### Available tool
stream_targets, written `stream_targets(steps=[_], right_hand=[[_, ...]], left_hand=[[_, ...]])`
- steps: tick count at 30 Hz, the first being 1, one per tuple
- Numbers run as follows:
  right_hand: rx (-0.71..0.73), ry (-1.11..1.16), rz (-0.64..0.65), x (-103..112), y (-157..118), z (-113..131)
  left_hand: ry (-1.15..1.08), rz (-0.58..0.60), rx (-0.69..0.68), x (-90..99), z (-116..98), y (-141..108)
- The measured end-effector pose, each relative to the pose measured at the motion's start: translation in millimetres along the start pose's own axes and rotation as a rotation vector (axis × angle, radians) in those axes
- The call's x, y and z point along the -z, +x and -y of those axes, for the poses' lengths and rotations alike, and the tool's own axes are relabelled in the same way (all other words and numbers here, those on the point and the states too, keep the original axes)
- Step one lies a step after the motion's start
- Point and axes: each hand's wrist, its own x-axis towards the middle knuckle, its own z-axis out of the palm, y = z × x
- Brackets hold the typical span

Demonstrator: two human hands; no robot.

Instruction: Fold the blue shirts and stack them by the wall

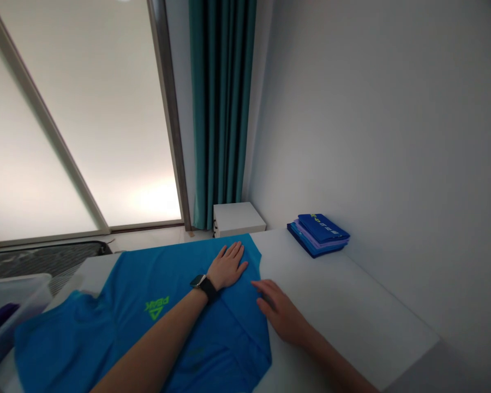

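Note:
A blue T-shirt (143, 278) with a green logo lies spread on a white table (311, 295), its sleeve area towards the right. My left hand (226, 266), with a black watch on the wrist, presses flat on the shirt near its far edge, fingers spread. Just right of the shirt's side, my right hand (280, 311) hovers over the edge of the fabric, fingers apart and holding nothing. Creases run across the shirt's near part, below my left forearm.
A stack of folded clothes (319, 234) sits on the table by the wall. At the left is a clear plastic bin (22, 284) with purple cloth inside. Beyond the table stand a white cabinet (238, 217) and a teal curtain (223, 109).

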Motion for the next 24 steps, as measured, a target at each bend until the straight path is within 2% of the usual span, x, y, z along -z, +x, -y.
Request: stream_targets(steps=[2, 5, 9, 13, 16, 24], right_hand=[[-0.007, -0.028, -0.074, 7, 28, -13], [-0.088, -0.203, -0.17, 15, 72, -29], [-0.262, -0.403, -0.118, 15, 109, -38], [-0.339, -0.472, -0.117, 6, 116, -36], [-0.343, -0.535, -0.092, 3, 115, -35], [-0.334, -0.614, -0.012, 16, 118, -44]], left_hand=[[0.005, 0.005, 0.008, 2.2, -2, 0], [0.021, 0.007, 0.025, 4.8, -3, -1], [0.017, -0.013, 0.006, 5.0, -3, -1], [0.02, -0.003, -0.009, 4.8, -2, -1], [0.019, 0.024, -0.011, 5.5, -2, -2], [0.002, 0.116, -0.034, 11.5, -2, -4]])
